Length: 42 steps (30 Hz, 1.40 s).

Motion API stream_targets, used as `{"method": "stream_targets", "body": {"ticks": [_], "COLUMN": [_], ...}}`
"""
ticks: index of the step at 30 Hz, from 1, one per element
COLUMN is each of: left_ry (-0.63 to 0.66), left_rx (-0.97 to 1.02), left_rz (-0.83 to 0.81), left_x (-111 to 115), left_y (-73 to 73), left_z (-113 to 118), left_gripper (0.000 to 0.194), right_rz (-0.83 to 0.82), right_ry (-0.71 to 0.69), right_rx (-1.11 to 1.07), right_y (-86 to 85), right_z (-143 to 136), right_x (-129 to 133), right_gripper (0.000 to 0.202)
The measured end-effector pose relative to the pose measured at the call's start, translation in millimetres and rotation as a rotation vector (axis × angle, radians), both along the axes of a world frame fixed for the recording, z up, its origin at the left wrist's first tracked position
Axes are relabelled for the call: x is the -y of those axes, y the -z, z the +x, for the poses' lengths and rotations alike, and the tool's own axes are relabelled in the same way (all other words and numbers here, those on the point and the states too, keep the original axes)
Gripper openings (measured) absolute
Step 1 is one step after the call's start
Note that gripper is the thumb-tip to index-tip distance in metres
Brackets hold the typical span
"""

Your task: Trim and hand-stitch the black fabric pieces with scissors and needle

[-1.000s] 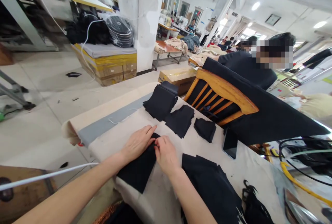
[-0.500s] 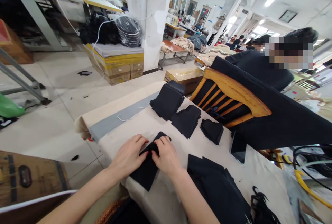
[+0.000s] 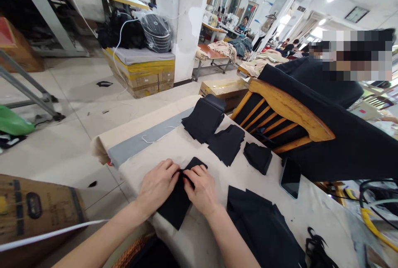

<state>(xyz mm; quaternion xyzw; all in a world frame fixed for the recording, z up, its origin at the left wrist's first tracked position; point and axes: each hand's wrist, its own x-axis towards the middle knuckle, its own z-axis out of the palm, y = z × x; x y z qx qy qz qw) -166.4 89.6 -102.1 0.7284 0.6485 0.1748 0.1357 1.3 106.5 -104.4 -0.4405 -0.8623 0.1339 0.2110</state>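
Observation:
A black fabric piece lies on the cloth-covered table near its front left edge. My left hand rests on its left side, thumb and fingers closed on a fold of the fabric. From the right, my right hand pinches the same piece, its fingertips almost touching those of the left. Beyond them stand three stacks of cut black fabric: a large one, a middle one and a small one. Larger black pieces lie right of my right hand.
A phone lies near the table's far right edge, with black strips closer to me. Behind the table is a wooden chair draped with dark fabric; a person in dark clothes sits beyond. A cardboard box stands at the left.
The fingers of both my hands have closed in on the fold, and my left thumb has drawn in toward its fingers. The whole view has shifted slightly.

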Motion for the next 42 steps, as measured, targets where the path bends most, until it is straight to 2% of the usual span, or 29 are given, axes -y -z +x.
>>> {"method": "stream_targets", "body": {"ticks": [4,13,24,28,30,36,39,42], "left_ry": [-0.031,0.035,0.044,0.03,0.073,0.212,0.282,0.332], "left_rx": [0.024,0.077,0.095,0.141,0.152,0.028,-0.052,-0.111], "left_rz": [-0.024,-0.053,0.015,0.1,0.133,0.158,0.167,0.167], "left_x": [-7,-15,-20,-10,0,21,24,25], "left_y": [-3.4,-10.1,-3.7,-3.6,-1.8,17.9,21.3,16.1], "left_z": [-3,-7,-16,-13,-6,12,12,12], "left_gripper": [0.018,0.018,0.017,0.02,0.024,0.034,0.04,0.052], "right_rz": [-0.007,-0.029,-0.05,-0.056,-0.064,-0.137,-0.174,-0.169], "right_ry": [-0.012,-0.013,-0.035,-0.04,-0.043,-0.06,0.017,0.18], "right_rx": [-0.004,0.015,0.022,0.005,-0.017,-0.175,-0.272,-0.309], "right_y": [0.3,-1.3,-3.3,-0.7,0.8,0.0,-0.1,1.7], "right_z": [2,1,4,4,3,13,29,43], "right_x": [1,1,-1,0,0,-9,-16,-12], "right_gripper": [0.021,0.029,0.033,0.034,0.032,0.029,0.032,0.028]}}
